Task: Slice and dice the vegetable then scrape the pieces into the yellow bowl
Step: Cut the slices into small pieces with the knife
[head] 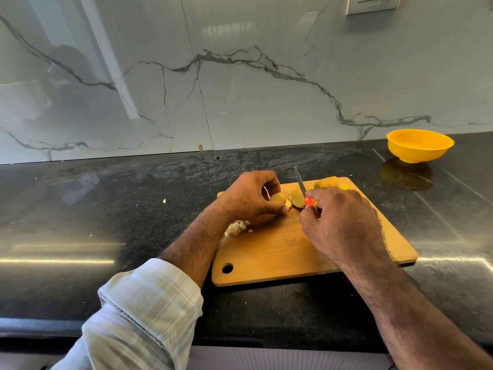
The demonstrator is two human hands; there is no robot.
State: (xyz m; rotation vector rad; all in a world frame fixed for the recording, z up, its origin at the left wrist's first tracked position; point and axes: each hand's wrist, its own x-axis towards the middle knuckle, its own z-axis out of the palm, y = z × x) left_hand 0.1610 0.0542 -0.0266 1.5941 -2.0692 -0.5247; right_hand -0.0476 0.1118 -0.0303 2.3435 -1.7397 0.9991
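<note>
On the wooden cutting board (298, 252) my left hand (250, 198) pinches a potato piece (277, 198) against the wood. My right hand (341, 222) grips a small knife (301, 182) by its red handle, the blade pointing away and standing just right of that piece. A flat potato slice (296, 199) lies beside the blade. A row of slices (329, 182) sits at the board's far edge. A small heap of diced pieces (237, 227) lies at the left edge, partly under my left wrist. The yellow bowl (418, 145) stands on the counter at the far right.
The board lies on a black stone counter (106, 209) with a marble backsplash behind. A stray potato bit (164, 201) lies on the counter to the left. A wall socket (372, 4) is at the top right.
</note>
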